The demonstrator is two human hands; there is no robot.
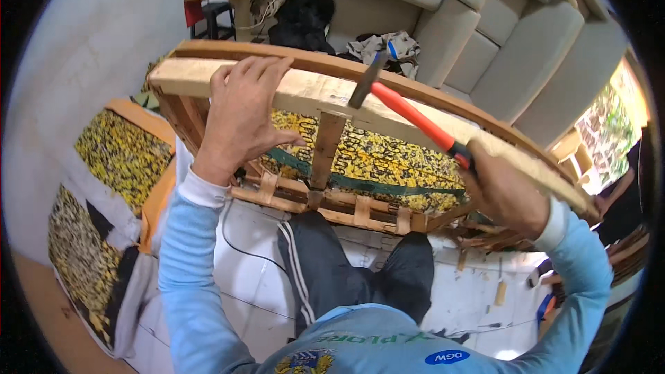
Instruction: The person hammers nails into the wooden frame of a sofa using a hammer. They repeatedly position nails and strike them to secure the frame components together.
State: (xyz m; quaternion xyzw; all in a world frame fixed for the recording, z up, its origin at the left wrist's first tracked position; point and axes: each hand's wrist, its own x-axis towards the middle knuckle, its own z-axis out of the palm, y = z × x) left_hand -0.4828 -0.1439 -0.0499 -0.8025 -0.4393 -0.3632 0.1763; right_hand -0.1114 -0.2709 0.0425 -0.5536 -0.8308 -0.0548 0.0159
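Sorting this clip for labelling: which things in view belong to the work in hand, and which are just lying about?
In use:
- left hand steadying the pale wooden furniture frame
- right hand, its grip shut on the orange-handled hammer

Lying about:
- beige cushioned sofa
- crumpled grey cloth
- black bag
- yellow-and-black patterned fabric

My right hand (502, 190) covers the hammer (409, 114) grip end, so can't see the butt. Hammer head blurred at centre top, face not clear. My left hand (239, 114) hides part of the wooden frame (305, 90) rail, palm side unseen. Sofa (499, 21) cut off upper right.
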